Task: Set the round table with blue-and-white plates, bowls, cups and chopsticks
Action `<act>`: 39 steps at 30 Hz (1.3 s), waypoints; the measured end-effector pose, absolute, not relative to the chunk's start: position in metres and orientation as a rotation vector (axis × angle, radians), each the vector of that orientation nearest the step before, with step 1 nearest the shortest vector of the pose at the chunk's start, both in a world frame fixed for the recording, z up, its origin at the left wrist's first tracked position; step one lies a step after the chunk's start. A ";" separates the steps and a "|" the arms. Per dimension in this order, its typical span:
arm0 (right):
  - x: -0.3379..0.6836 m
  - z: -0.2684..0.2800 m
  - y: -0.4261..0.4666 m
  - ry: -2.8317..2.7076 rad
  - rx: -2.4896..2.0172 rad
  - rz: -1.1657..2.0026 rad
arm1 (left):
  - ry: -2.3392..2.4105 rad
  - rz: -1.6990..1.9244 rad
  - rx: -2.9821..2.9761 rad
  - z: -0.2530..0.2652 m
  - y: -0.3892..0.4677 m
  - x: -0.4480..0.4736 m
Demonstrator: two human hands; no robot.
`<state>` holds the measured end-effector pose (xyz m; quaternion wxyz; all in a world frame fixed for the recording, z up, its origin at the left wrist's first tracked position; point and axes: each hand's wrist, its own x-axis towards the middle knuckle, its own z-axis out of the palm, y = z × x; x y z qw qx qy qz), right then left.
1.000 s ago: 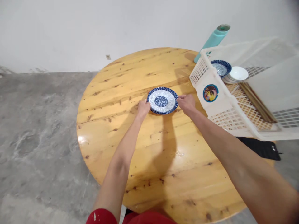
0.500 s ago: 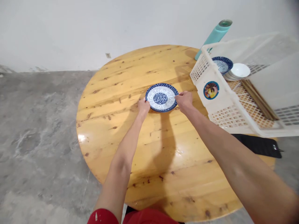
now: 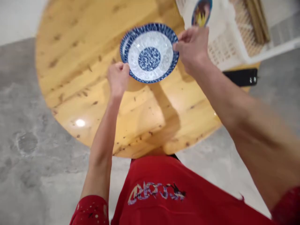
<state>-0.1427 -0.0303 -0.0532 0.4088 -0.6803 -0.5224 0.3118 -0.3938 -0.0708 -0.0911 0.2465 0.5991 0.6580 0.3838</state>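
In the head view, the round wooden table [image 3: 77, 78] served as the landmark, and the blue-and-white plates [image 3: 150, 53] were held just above its far half, a small stack of at least two, since a second patterned rim showed at the upper left behind the top plate. The top plate was shallow and held nothing; only its white floral field and dark blue centre medallion showed. The left hand [image 3: 117, 78] was closed in a pinch on the stack's near-left rim, its fingers curled under the edge. The right hand [image 3: 193, 47] gripped the right rim, thumb on top and fingers bent beneath. On the table's far right side stood a white plastic lattice crate [image 3: 222, 47] bearing a round colourful sticker [image 3: 201, 12] on the wall nearest the plates; inside it, a bundle of brown sticks, probably chopsticks [image 3: 256, 22], lay along the mesh floor, the rest being cut off by the frame. A flat black object [image 3: 241, 76] lay at the table's right edge, just in front of the crate. The person's red shirt [image 3: 164, 190] filled the space below the table's near edge.
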 end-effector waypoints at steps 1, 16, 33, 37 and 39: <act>-0.134 -0.050 -0.044 -1.358 -1.720 0.767 | 1.753 0.893 1.640 -0.088 -0.086 -0.391; -0.066 -0.093 -0.330 -1.064 -2.078 1.029 | 1.762 0.365 1.321 -0.094 -0.343 -0.307; -0.072 -0.123 -0.270 -1.310 -1.950 0.931 | 1.986 0.435 1.376 -0.111 -0.313 -0.302; -0.078 -0.123 -0.265 -1.340 -1.962 0.932 | 2.026 0.449 1.408 -0.112 -0.310 -0.308; -0.083 -0.123 -0.268 -1.352 -1.947 0.933 | 2.042 0.463 1.419 -0.110 -0.312 -0.313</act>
